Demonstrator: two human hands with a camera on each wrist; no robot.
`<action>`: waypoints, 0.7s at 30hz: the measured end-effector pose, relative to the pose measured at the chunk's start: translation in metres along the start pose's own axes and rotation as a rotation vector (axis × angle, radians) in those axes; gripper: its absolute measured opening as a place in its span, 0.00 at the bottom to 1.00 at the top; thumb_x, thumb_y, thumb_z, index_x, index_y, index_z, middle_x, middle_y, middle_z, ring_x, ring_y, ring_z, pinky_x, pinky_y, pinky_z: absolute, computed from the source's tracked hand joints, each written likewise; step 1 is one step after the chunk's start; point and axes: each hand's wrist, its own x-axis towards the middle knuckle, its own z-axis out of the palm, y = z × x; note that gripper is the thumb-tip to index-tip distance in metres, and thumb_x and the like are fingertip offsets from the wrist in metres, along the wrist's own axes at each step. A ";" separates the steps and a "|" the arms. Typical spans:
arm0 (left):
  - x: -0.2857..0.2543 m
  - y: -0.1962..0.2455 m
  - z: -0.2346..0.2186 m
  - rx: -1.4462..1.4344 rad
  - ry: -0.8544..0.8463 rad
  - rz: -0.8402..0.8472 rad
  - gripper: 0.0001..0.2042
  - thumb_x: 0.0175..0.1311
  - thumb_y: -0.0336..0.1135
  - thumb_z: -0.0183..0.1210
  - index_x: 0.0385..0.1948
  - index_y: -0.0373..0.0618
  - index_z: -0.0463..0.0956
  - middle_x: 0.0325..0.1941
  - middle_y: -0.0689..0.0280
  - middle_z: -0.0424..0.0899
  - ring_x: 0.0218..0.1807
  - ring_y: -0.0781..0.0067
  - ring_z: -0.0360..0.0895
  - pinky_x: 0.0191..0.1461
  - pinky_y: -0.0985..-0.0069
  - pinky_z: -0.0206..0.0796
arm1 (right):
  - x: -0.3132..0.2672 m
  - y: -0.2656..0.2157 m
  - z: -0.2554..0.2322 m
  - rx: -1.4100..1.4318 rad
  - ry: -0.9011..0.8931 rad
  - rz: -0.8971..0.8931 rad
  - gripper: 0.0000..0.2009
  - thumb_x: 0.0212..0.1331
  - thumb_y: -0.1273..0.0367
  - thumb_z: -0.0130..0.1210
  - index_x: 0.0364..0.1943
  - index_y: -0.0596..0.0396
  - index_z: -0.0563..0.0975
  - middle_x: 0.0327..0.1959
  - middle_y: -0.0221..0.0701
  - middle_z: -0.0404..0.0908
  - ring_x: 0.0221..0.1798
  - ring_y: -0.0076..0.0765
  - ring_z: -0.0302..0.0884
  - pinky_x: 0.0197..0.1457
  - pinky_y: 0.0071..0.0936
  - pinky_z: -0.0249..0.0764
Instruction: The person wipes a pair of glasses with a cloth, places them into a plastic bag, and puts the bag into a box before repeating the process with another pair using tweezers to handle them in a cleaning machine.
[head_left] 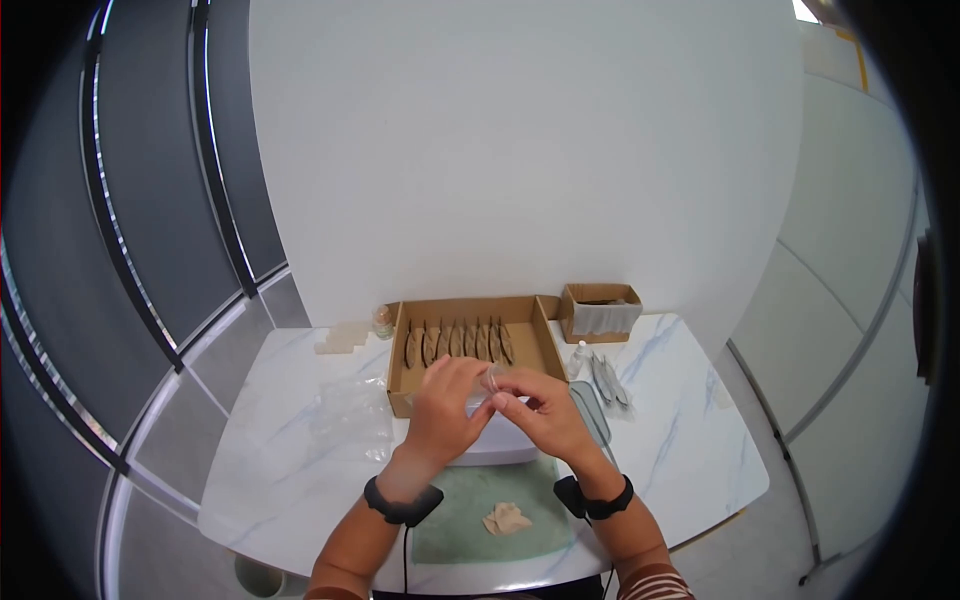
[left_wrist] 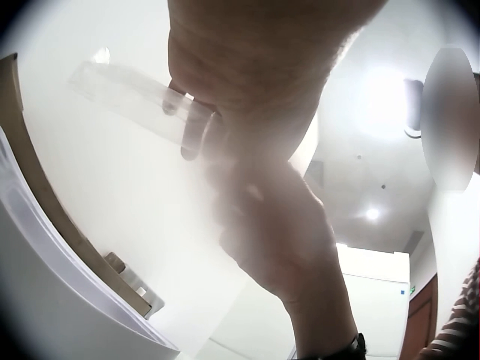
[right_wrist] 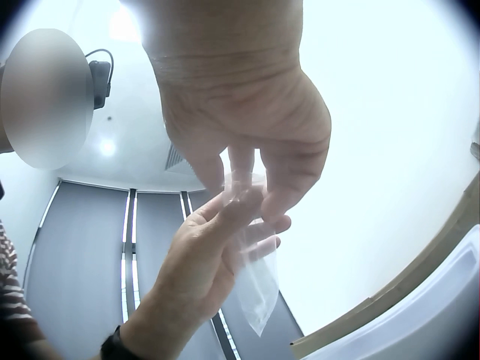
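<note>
A clear plastic bag point(right_wrist: 259, 300) hangs between my two hands, its lower corner pointing down in the right wrist view. My left hand point(head_left: 443, 410) holds it from the left, with fingers showing through the film point(left_wrist: 124, 94) in the left wrist view. From the other side, the fingertips and thumb of my right hand point(head_left: 550, 408) pinch the bag near its upper end. Both hands are raised over a white tray point(head_left: 500, 452), close together at the bag's edge. Only see-through film shows in the bag's lower part.
Behind the hands, a shallow cardboard box point(head_left: 532, 330) holds several dark curved pieces in a row. Right of it are a smaller cardboard box point(head_left: 600, 330) and bagged pieces point(head_left: 610, 380). Clear plastic bags point(head_left: 350, 420) lie left. A beige cloth point(head_left: 507, 518) lies on a green mat point(head_left: 450, 540).
</note>
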 end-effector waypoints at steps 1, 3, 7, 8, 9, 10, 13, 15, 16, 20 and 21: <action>0.001 0.000 -0.002 -0.005 0.007 -0.002 0.23 0.52 0.31 0.70 0.51 0.43 0.76 0.50 0.57 0.82 0.54 0.51 0.79 0.66 0.49 0.65 | 0.000 -0.001 -0.001 -0.008 -0.004 0.001 0.11 0.66 0.66 0.63 0.49 0.54 0.85 0.42 0.28 0.86 0.40 0.24 0.81 0.38 0.22 0.75; 0.004 -0.001 -0.009 -0.018 0.059 -0.052 0.22 0.53 0.31 0.71 0.50 0.42 0.76 0.49 0.57 0.82 0.52 0.50 0.80 0.61 0.56 0.69 | 0.001 -0.005 -0.006 0.068 0.175 0.012 0.10 0.65 0.67 0.64 0.46 0.55 0.86 0.40 0.28 0.87 0.38 0.23 0.81 0.38 0.20 0.75; 0.008 -0.009 -0.025 -0.049 0.250 -0.120 0.19 0.54 0.26 0.69 0.47 0.39 0.76 0.45 0.55 0.83 0.47 0.53 0.83 0.52 0.66 0.75 | 0.030 0.001 -0.033 -0.097 0.229 0.135 0.08 0.64 0.69 0.63 0.43 0.57 0.86 0.33 0.29 0.86 0.34 0.22 0.80 0.38 0.20 0.75; 0.009 -0.012 -0.028 -0.060 0.251 -0.137 0.19 0.54 0.26 0.69 0.47 0.39 0.76 0.45 0.55 0.83 0.47 0.53 0.83 0.52 0.66 0.75 | 0.046 0.002 -0.041 -0.244 0.167 0.153 0.08 0.63 0.68 0.63 0.41 0.58 0.86 0.30 0.31 0.86 0.32 0.25 0.81 0.38 0.23 0.76; 0.010 -0.013 -0.031 -0.108 0.283 -0.191 0.18 0.54 0.26 0.69 0.47 0.39 0.76 0.45 0.55 0.83 0.47 0.54 0.83 0.52 0.66 0.75 | 0.062 0.006 -0.048 -0.391 0.102 0.168 0.08 0.61 0.68 0.63 0.38 0.58 0.86 0.27 0.33 0.86 0.30 0.28 0.82 0.37 0.25 0.77; 0.011 -0.015 -0.035 -0.155 0.318 -0.245 0.18 0.54 0.27 0.69 0.47 0.39 0.76 0.44 0.55 0.83 0.47 0.54 0.83 0.53 0.67 0.75 | 0.075 0.014 -0.054 -0.405 0.093 0.179 0.08 0.61 0.68 0.63 0.38 0.58 0.86 0.27 0.33 0.86 0.30 0.28 0.82 0.37 0.25 0.77; 0.011 -0.021 -0.041 -0.092 0.294 -0.266 0.18 0.54 0.27 0.70 0.47 0.39 0.76 0.44 0.56 0.83 0.47 0.53 0.83 0.53 0.67 0.75 | 0.107 0.055 -0.064 -0.801 -0.105 0.163 0.11 0.58 0.65 0.64 0.37 0.58 0.87 0.25 0.36 0.86 0.29 0.30 0.84 0.37 0.27 0.79; 0.010 -0.026 -0.043 -0.031 0.265 -0.288 0.19 0.54 0.27 0.70 0.47 0.39 0.76 0.44 0.56 0.83 0.48 0.53 0.83 0.53 0.67 0.75 | 0.123 0.090 -0.065 -1.036 -0.276 0.239 0.12 0.54 0.63 0.64 0.35 0.55 0.88 0.28 0.42 0.87 0.33 0.38 0.87 0.41 0.32 0.81; 0.009 -0.027 -0.043 -0.016 0.220 -0.324 0.19 0.55 0.28 0.70 0.48 0.39 0.76 0.45 0.56 0.84 0.49 0.53 0.83 0.53 0.66 0.74 | 0.128 0.107 -0.064 -1.035 -0.286 0.240 0.12 0.54 0.63 0.64 0.35 0.55 0.88 0.28 0.42 0.87 0.33 0.38 0.87 0.41 0.32 0.81; 0.007 -0.034 -0.038 -0.043 0.145 -0.437 0.19 0.56 0.31 0.69 0.48 0.39 0.76 0.46 0.55 0.84 0.51 0.52 0.83 0.54 0.65 0.74 | 0.148 0.152 -0.051 -1.144 -0.430 0.361 0.12 0.54 0.61 0.63 0.29 0.55 0.88 0.22 0.38 0.85 0.28 0.37 0.87 0.39 0.32 0.83; 0.007 -0.036 -0.037 -0.042 0.143 -0.444 0.19 0.56 0.31 0.69 0.48 0.39 0.76 0.46 0.55 0.84 0.51 0.52 0.83 0.54 0.65 0.74 | 0.154 0.159 -0.048 -1.157 -0.476 0.489 0.12 0.54 0.61 0.63 0.26 0.55 0.88 0.19 0.37 0.84 0.24 0.36 0.87 0.37 0.32 0.84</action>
